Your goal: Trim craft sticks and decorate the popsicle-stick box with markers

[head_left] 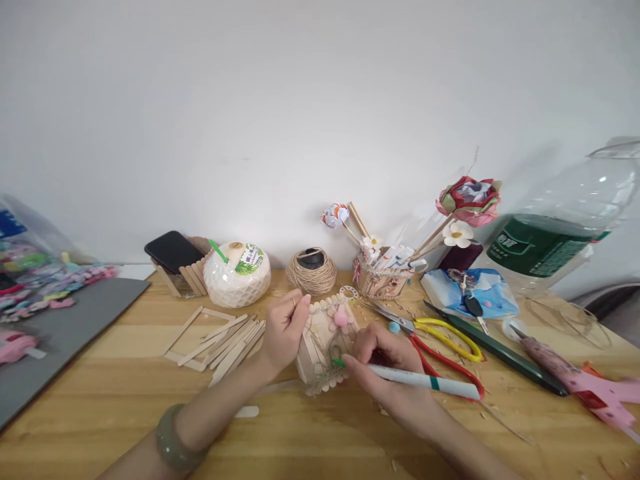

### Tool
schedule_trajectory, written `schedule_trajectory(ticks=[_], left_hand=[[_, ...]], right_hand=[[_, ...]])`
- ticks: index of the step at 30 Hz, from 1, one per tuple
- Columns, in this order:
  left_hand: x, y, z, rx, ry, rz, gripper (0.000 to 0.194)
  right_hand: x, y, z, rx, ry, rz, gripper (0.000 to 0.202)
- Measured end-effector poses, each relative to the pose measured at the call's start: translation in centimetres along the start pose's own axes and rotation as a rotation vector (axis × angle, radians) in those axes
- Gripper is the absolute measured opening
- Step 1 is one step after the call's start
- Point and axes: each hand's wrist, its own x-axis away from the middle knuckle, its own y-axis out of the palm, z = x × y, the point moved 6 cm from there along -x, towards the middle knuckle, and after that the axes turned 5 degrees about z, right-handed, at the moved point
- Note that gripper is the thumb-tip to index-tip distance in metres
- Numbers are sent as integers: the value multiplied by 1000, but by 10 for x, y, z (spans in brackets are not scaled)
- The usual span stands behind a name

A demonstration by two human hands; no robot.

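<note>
My left hand (286,330) grips the upper left edge of a small box made of wooden craft sticks (320,340), its fingers closed on the rim. A pink pompom (341,319) and thin twine decorate the side facing me. In my right hand (387,363) is a white marker with a green band (425,379), held like a pen. The marker's green tip meets or nearly meets the box's front, by a small green mark. Loose craft sticks (233,347) lie left of the box.
Behind stand a wrapped coconut (237,277), a twine ball (311,272) and a pen holder with paper flowers (385,277). Scissors (445,337), a dark green cutter (505,353), a pink glue gun (585,390) and a large bottle (545,243) are rightward. A grey board (75,327) lies left.
</note>
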Motion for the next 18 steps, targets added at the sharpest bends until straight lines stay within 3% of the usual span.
schedule_trajectory(ticks=[6,9,18], left_hand=[[0,0,2,6,28,9,39],[1,0,4,7,41,6,39],[3,4,16,4,113,-44,39]], right_hand=[[-5,-26,7,-114,112,331,33],[-4,-32,5,-187,104,411,27],[2,2,-12,99,-161,105,29]])
